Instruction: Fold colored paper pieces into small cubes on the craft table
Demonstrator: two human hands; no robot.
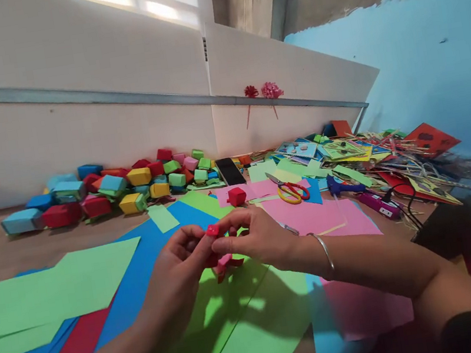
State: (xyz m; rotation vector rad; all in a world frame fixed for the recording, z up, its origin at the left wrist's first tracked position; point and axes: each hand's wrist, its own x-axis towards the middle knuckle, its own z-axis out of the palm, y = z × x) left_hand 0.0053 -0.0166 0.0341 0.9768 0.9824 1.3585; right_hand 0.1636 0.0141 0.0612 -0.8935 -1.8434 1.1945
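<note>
My left hand [185,256] and my right hand [256,237] meet above the green paper sheets, fingers closed in a pinch. Between their fingertips is a small red folded paper piece [212,229], partly covered by the fingers. A pink and red paper piece [226,264] with a strip sticking out shows just below the fingers; whether it joins the pinched piece I cannot tell. Behind my hands, a red paper box [236,196] sits on pink paper. Scissors [289,190] with yellow and red handles lie beyond my right hand.
Several coloured paper boxes [114,185] are heaped along the wall at left, near a black phone [230,172]. A blue glue gun [345,185], a purple power strip [378,205] and a pile of paper scraps [352,152] lie right. Green sheets [65,287] lie left.
</note>
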